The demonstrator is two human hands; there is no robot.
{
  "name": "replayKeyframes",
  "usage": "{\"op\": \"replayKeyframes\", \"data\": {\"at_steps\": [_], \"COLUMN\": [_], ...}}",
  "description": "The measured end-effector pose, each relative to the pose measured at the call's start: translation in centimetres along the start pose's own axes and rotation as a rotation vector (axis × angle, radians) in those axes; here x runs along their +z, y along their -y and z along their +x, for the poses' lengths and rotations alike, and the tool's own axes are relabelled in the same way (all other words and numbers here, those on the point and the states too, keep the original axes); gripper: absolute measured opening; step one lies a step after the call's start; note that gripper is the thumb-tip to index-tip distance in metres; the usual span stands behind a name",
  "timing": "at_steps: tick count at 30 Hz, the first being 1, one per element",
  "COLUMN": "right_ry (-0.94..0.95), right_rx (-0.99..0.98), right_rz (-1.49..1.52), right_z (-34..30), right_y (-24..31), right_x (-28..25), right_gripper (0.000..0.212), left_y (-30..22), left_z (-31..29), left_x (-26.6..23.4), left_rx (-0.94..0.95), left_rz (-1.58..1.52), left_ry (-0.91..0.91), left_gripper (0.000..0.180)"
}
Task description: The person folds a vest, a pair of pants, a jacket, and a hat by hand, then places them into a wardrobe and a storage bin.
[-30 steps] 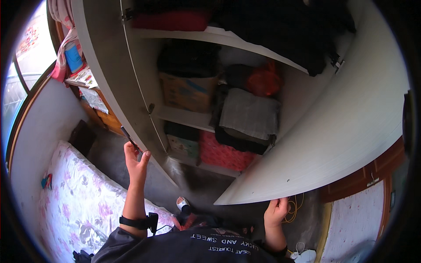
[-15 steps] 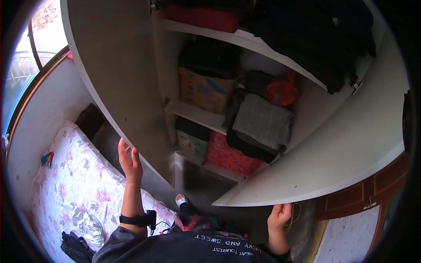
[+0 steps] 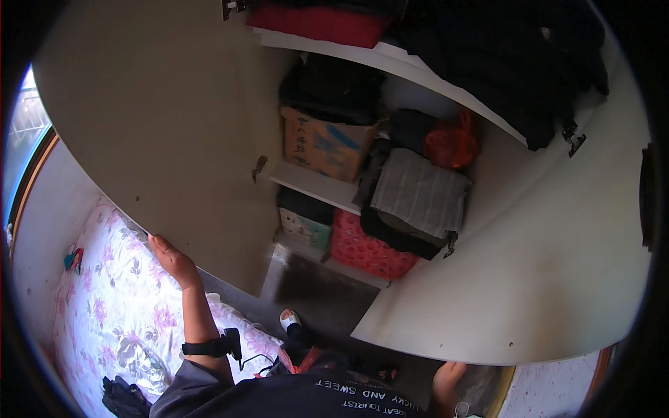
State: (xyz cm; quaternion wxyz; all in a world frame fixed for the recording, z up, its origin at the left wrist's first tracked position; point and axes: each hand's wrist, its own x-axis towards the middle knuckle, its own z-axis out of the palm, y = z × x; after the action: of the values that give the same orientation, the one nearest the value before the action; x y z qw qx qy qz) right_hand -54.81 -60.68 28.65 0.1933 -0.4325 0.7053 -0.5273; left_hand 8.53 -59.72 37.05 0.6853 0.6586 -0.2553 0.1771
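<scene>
A wardrobe stands before me with both doors swung out. My left hand (image 3: 172,260) is closed at the edge of the left wardrobe door (image 3: 174,125), its fingers along the rim. Under the lower edge of the right wardrobe door (image 3: 543,258), my right hand (image 3: 448,380) holds on, partly hidden by the panel. Between the doors, the shelves carry a cardboard box (image 3: 322,145) with a black bag (image 3: 333,87) on top, folded grey striped cloth (image 3: 421,191), and a red plastic bag (image 3: 451,143). Lower down sits a red patterned bundle (image 3: 369,244) beside a pale green box (image 3: 304,228).
A bed with a flowered sheet (image 3: 104,279) lies at my left, with a dark cloth bag (image 3: 124,397) on it. Dark clothes (image 3: 502,63) hang over the upper shelf, near folded red fabric (image 3: 320,24). My sandalled foot (image 3: 289,319) is on the grey floor (image 3: 306,279).
Both doors have swung wider. My left hand has moved left and slightly down with the left door; my right hand has moved down toward me with the right one.
</scene>
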Motion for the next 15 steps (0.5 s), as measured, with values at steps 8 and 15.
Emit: {"op": "replayKeyframes", "data": {"at_steps": [8,15], "right_ry": [0.922,1.144], "right_rx": [-0.532,0.014], "right_rz": [-0.669,-0.582], "right_z": [-4.9,-1.6], "right_y": [-4.1,11.6], "right_x": [-0.1,15.6], "right_gripper": [0.023,0.025], "left_y": [3.7,4.2], "left_z": [-0.4,0.1], "left_x": [2.2,2.4], "left_rx": [0.091,-0.065], "left_rz": [0.327,0.208], "left_ry": [-0.224,-0.257], "left_gripper": [0.055,0.057]}}
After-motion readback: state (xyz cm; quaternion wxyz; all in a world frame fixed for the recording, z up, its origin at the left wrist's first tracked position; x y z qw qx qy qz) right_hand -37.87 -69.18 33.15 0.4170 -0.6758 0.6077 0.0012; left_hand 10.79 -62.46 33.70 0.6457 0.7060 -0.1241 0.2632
